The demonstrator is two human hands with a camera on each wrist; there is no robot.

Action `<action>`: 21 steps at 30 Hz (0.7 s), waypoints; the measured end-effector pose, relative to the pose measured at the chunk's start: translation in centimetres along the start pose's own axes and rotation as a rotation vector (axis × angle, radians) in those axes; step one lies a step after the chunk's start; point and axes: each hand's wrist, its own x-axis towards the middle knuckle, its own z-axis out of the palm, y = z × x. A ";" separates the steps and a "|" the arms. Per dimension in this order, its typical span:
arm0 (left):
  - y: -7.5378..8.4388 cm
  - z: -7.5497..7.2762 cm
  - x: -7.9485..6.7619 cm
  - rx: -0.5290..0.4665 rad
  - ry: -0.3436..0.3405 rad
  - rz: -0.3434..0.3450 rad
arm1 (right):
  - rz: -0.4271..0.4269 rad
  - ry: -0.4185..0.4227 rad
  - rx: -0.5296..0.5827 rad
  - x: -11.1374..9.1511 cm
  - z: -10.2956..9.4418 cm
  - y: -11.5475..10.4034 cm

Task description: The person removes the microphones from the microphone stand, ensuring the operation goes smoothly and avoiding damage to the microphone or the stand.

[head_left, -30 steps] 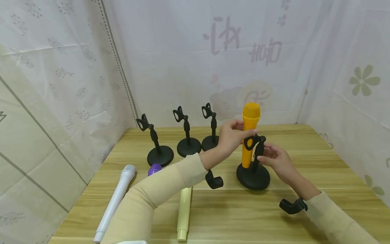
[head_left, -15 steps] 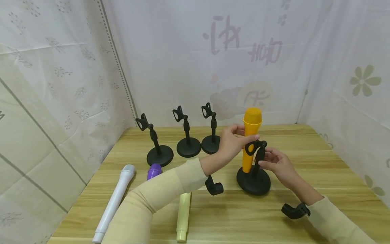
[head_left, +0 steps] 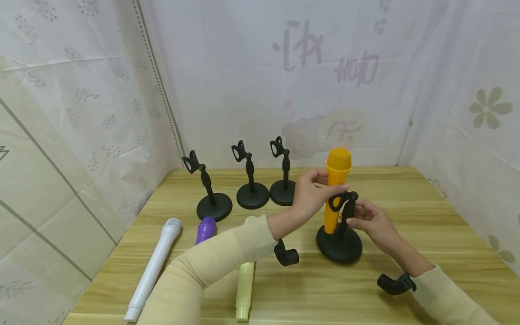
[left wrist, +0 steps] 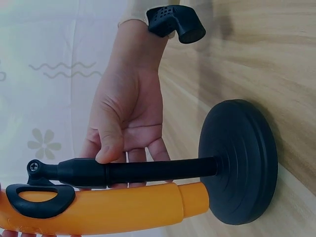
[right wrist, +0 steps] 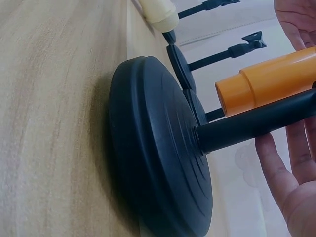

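An orange microphone (head_left: 339, 160) stands nearly upright in the clip (left wrist: 66, 205) of a black desk stand, its lower end close over the round base (head_left: 339, 250). My left hand (head_left: 309, 195) grips the microphone's upper body, thumb across the front just above the clip. On the other side, my right hand (head_left: 375, 224) pinches the stand's pole (left wrist: 158, 171) between thumb and fingers. The right wrist view shows the microphone's tail (right wrist: 237, 94) alongside the pole, with the base tilted in that view and a shadow beneath it.
Three black microphone stands (head_left: 252, 195) with bare clips stand at the back left. A white microphone (head_left: 154, 271), a purple microphone (head_left: 206, 229) and a pale yellow microphone (head_left: 244, 289) lie on the wooden table (head_left: 317, 298), the latter two partly hidden by my left sleeve. Patterned curtains surround the table.
The orange microphone and its stand have shifted slightly toward the table's front, both hands moving along. The microphone sits a little lower in view, still gripped. The other stands have not moved.
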 end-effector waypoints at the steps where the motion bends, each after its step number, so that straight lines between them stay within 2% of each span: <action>1: 0.0 0.0 -0.1 0.004 0.002 -0.001 | 0.004 0.001 -0.010 0.0 0.0 0.0; 9: -0.1 0.1 -0.5 0.010 0.016 -0.005 | 0.012 -0.002 -0.035 -0.2 0.1 0.1; 16: -0.4 -0.1 -0.8 0.008 0.003 0.017 | -0.002 -0.007 -0.038 -0.3 0.1 0.3; 21: -0.6 -0.1 -1.0 -0.005 -0.001 0.023 | 0.018 0.000 -0.038 -0.2 0.1 0.5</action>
